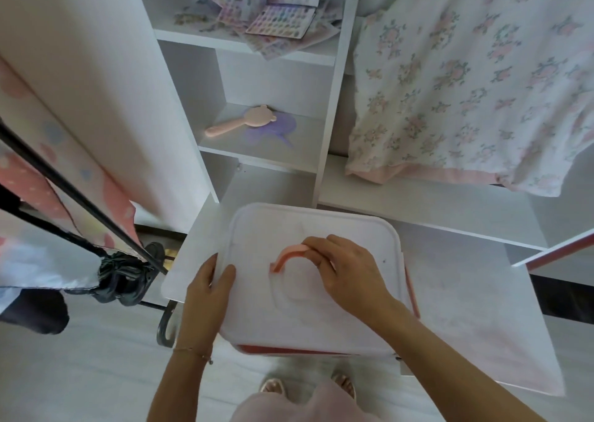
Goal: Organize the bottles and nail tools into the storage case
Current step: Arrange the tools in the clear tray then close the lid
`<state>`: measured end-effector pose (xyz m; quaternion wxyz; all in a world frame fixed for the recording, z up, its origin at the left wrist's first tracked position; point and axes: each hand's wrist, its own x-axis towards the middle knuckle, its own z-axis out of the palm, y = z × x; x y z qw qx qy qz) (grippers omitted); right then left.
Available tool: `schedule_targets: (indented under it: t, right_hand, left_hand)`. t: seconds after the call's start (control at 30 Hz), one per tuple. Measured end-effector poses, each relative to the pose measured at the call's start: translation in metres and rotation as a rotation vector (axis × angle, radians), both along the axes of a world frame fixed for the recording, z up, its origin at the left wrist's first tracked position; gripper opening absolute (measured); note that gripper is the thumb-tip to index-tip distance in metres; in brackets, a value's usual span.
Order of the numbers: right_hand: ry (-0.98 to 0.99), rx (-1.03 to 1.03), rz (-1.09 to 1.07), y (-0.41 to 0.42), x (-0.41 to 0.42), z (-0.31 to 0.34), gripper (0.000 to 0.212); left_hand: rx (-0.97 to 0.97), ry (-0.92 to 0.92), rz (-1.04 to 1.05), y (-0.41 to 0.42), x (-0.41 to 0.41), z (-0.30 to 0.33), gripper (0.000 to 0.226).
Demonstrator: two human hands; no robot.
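On the white desk (482, 325), the right hand (345, 265) grips the closed storage case's (257, 318) pink handle (286, 256) while the left hand (205, 289) rests flat-fingered against its lid edge.

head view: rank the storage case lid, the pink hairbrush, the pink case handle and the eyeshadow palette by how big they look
1. storage case lid, clearly largest, though nearest the camera.
2. eyeshadow palette.
3. pink hairbrush, close to the palette; farther shelves make this unsure.
4. pink case handle, partly hidden under the right hand.
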<state>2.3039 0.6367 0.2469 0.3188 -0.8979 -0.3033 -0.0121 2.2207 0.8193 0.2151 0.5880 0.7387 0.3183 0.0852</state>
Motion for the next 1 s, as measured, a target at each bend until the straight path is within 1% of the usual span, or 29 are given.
schedule_targets:
  t: [0.13, 0.37, 0.47, 0.57, 0.67, 0.8, 1.0]
  right_hand:
    - [-0.012, -0.014, -0.021, -0.011, 0.001, -0.001, 0.025]
    - [0.036, -0.082, 0.006, -0.017, 0.003, -0.007, 0.026]
    - [0.026, -0.081, 0.001, -0.021, 0.004, -0.009, 0.021]
    - [0.000, -0.045, 0.009, -0.022, 0.003, -0.011, 0.019]
    - [-0.003, -0.034, 0.023, -0.015, -0.002, -0.012, 0.023]
    - [-0.036, -0.042, 0.009, -0.008, -0.003, -0.013, 0.023]
    - [-0.135, -0.039, 0.032, -0.013, -0.014, -0.018, 0.023]
  left_hand:
    - [0.069, 0.064, -0.060, -0.013, 0.006, -0.003, 0.050]
    - [0.219, 0.126, -0.088, -0.025, -0.004, -0.014, 0.056]
    - [0.274, 0.106, -0.062, -0.031, -0.011, -0.017, 0.058]
    - [0.235, 0.086, -0.007, -0.032, -0.016, -0.018, 0.058]
    - [0.192, 0.079, 0.041, -0.026, -0.017, -0.021, 0.053]
    - [0.174, 0.044, 0.020, -0.026, -0.020, -0.024, 0.052]
    - [0.138, 0.047, 0.049, -0.029, -0.017, -0.027, 0.052]
